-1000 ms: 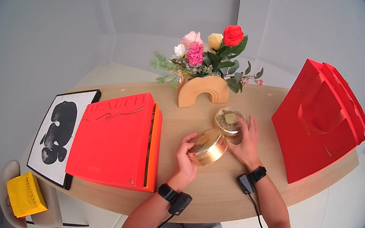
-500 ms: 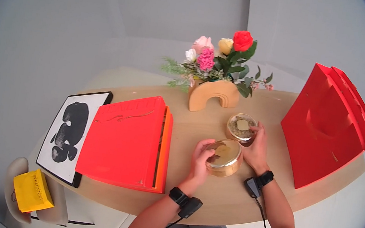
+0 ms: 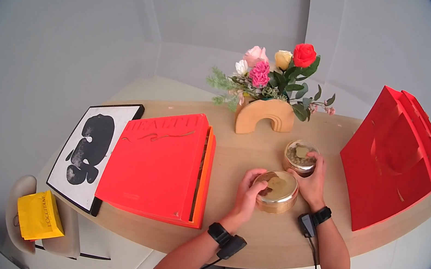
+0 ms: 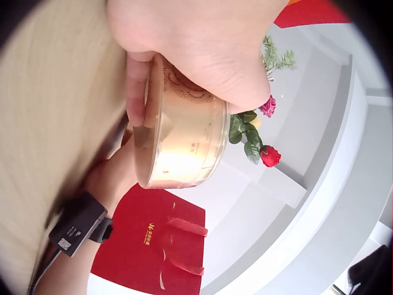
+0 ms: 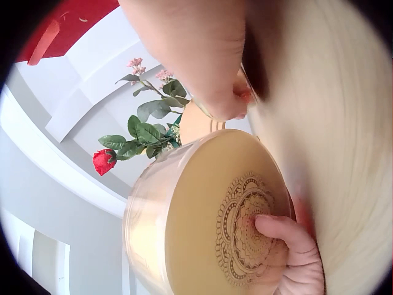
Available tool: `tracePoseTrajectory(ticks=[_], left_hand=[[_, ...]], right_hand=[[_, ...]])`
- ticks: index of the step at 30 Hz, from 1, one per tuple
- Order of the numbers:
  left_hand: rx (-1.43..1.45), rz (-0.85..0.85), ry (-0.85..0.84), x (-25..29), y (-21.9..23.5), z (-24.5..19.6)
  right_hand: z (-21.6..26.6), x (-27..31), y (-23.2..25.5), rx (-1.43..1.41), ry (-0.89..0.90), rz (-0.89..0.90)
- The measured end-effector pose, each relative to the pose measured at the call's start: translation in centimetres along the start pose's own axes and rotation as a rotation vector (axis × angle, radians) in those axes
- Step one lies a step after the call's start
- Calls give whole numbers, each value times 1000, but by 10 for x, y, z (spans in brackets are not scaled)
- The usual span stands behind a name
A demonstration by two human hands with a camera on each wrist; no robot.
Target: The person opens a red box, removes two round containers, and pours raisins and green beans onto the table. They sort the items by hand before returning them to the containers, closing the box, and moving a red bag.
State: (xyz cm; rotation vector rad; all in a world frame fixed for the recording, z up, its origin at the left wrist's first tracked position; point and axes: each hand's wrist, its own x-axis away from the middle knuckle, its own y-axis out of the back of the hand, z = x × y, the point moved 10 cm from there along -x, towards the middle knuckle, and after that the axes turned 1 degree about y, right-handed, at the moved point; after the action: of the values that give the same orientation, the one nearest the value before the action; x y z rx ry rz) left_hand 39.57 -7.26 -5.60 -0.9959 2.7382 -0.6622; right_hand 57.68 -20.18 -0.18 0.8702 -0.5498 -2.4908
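My left hand grips a round, gold-coloured tin from its left side, thumb over the rim at the top. One of its fingers presses the tin's flat face with an ornate round pattern, seen in the right wrist view. Just behind and to the right stands a second round tin, with a gold rim, a clear top showing small pale contents and a gold label. My right hand holds that one at its right side, fingertips on the rim. In the left wrist view the gold tin hides part of the right hand.
A flower arrangement in an arch-shaped tan vase stands behind the tins. On the right is a tall red paper bag. Left lie a large red box and a framed black-and-white picture. A yellow bag sits on a chair.
The gold tin in my left hand has gone from tilted to nearly level, its top now facing up. My right hand stays at the second tin. The head view has shifted slightly.
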Motion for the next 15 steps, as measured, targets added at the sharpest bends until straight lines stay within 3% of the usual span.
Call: tracePoseTrajectory(ticks=[6,8,10,13,15], left_hand=[[-154,-151,-134,6,10,-27],[-172,-151,-127,6,9,-27],[-289,-172,-299,4,12,-34],[-256,-166,-326,3,10,-36],[-215,-175,-278,4,7,-42]], right_hand=[[24,7,30,12,73,-210],[32,12,34,-145,234,-266],[26,20,27,-231,238,-261],[56,31,17,-252,471,-136],[70,35,10,-245,525,-76]])
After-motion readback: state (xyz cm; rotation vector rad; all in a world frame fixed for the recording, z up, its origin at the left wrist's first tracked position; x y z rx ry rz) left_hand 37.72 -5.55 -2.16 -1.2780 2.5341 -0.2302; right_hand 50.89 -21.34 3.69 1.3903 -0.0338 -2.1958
